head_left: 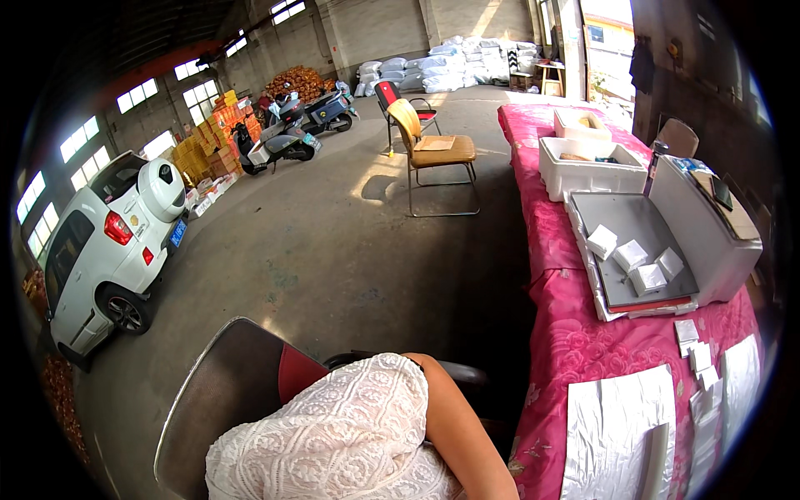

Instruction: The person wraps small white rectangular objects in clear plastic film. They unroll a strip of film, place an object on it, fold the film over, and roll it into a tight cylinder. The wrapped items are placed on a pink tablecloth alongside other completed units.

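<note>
Neither of my hands shows in the head view. A white lace sleeve (333, 425) and a bare arm (467, 433), apparently my own left one, run off the lower edge, so whatever the hand does is hidden. Nearest to that arm is a long table under a pink floral cloth (546, 333). White sheets (621, 417) lie on its near part, with a pale strip (656, 458) on one. Beyond them, several small white packets (631, 255) rest in a grey tray (608, 208). Smaller white packets (700, 357) lie between the tray and the sheets.
White foam boxes (592, 175) stand farther along the table; a phone (721, 193) tops another box (717, 250). A chair back (221, 400) rises lower left. A tan chair (446, 157), scooters (287, 142) and a white car (108, 250) stand on the concrete floor; white sacks (442, 67) line the wall.
</note>
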Action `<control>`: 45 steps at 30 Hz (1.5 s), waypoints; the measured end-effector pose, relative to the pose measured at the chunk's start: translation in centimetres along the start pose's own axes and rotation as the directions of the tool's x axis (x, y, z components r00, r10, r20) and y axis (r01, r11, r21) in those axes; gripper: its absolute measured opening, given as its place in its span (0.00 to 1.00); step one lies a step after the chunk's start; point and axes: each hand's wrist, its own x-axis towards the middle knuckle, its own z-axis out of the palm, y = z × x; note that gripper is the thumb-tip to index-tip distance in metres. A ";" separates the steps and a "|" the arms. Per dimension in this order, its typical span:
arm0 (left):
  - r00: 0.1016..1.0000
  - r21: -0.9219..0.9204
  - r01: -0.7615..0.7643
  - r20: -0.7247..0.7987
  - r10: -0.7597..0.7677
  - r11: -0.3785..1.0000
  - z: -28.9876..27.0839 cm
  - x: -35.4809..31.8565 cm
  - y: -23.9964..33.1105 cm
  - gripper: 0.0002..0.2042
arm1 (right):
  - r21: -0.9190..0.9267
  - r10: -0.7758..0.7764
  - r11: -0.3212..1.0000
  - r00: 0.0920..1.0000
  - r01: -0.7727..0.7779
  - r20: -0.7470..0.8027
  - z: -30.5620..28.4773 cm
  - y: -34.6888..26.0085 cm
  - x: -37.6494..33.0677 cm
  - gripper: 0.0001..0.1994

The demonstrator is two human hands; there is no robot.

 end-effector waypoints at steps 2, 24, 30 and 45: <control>1.000 -0.002 0.001 -0.001 -0.001 1.000 0.0 0.0 0.1 0.17 | 0.001 -0.005 1.000 1.000 0.005 -0.003 0.0 0.0 0.0 0.19; 0.999 -0.150 0.038 0.016 -0.036 0.988 0.0 0.0 1.2 0.17 | -0.046 -0.061 0.997 0.997 0.058 -0.053 0.0 -0.4 -1.0 0.17; 0.908 -0.582 -0.187 -0.409 -0.086 0.791 -3.2 -2.6 1.0 0.07 | -0.111 -0.208 0.974 0.974 0.198 -0.092 0.9 2.4 -2.1 0.19; 0.306 -0.329 0.550 -0.776 -0.552 0.768 -5.2 -5.7 -16.3 0.05 | -0.467 0.186 0.801 0.898 -0.373 -0.399 -14.6 12.1 -6.7 0.20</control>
